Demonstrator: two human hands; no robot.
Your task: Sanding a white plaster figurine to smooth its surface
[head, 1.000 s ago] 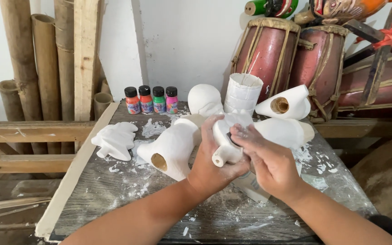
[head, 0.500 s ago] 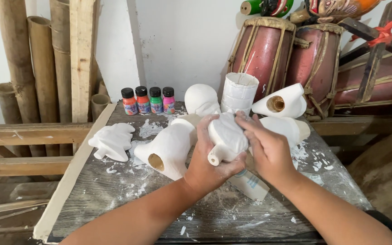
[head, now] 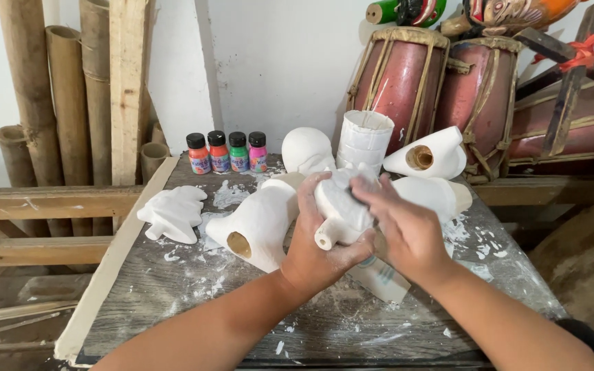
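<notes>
White plaster figure (head: 338, 209) between left hand (head: 317, 251) and right hand (head: 403, 230).

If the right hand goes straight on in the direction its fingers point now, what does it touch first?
The right hand points up and left, fingers already resting on the small white plaster figure held by the left hand. Past it, probably the rounded white plaster head; depth is unclear.
</notes>
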